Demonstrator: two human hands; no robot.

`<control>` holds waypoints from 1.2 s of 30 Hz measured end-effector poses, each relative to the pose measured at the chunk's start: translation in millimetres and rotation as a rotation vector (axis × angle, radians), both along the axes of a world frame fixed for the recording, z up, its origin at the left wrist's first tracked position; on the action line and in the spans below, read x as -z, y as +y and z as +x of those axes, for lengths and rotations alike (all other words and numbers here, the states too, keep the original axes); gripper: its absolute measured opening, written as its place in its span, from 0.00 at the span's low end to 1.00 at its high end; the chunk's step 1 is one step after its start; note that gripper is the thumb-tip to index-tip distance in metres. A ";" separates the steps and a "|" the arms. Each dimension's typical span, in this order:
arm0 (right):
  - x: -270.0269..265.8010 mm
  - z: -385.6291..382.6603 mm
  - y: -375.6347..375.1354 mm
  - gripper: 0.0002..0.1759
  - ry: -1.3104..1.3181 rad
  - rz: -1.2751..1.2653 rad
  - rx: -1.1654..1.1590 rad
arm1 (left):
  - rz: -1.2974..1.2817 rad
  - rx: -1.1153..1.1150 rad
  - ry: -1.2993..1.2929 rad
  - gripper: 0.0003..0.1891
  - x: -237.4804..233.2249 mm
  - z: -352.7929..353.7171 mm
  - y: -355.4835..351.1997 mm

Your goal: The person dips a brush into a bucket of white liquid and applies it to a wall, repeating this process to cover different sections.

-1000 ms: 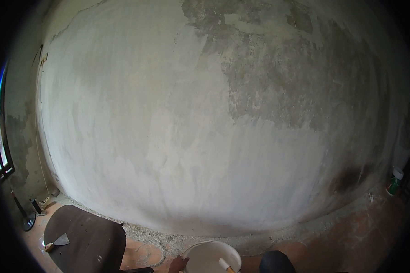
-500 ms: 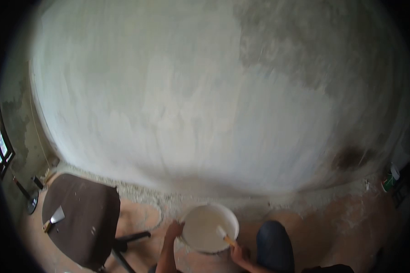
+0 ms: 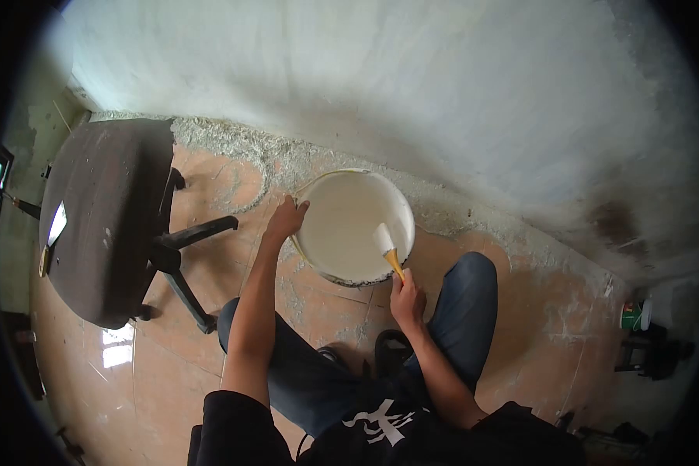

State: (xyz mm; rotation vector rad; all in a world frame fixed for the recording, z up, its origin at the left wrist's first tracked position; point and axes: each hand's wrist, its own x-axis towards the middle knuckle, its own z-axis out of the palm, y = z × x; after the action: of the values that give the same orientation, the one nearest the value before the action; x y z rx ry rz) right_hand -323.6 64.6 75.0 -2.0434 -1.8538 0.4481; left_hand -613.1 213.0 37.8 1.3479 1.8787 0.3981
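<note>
A round bucket point(image 3: 409, 225) of pale, creamy liquid stands on the tiled floor between my knees and the wall. My left hand point(image 3: 289, 217) grips its left rim, fingers bent over the edge. In my right hand point(image 3: 406, 295) is the yellow handle of a brush point(image 3: 391, 250); its bristles, coated white, are over the right part of the liquid. Whether the bristle tips touch the liquid I cannot tell.
A dark office chair point(image 3: 120, 217) stands at the left, with a putty knife point(image 3: 54, 233) on its seat. The patchy wall point(image 3: 443, 101) rises behind the bucket, debris point(image 3: 233, 147) along its base. A green-and-white container point(image 3: 635, 316) is at the right.
The view has tilted down, so more of the floor, my legs and arms shows. My left hand is still at the bucket's rim, and my right hand still holds the brush.
</note>
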 end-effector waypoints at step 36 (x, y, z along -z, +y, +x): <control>5.8 4.6 13.4 0.25 1.055 -0.320 0.330 | -0.025 0.045 0.049 0.28 -8.4 0.9 -6.6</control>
State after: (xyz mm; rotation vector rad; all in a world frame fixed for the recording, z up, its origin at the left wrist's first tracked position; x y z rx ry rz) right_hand -318.9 78.0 69.2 -1.6636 -0.8292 1.4356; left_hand -612.2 206.4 46.2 1.3923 1.8841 0.3203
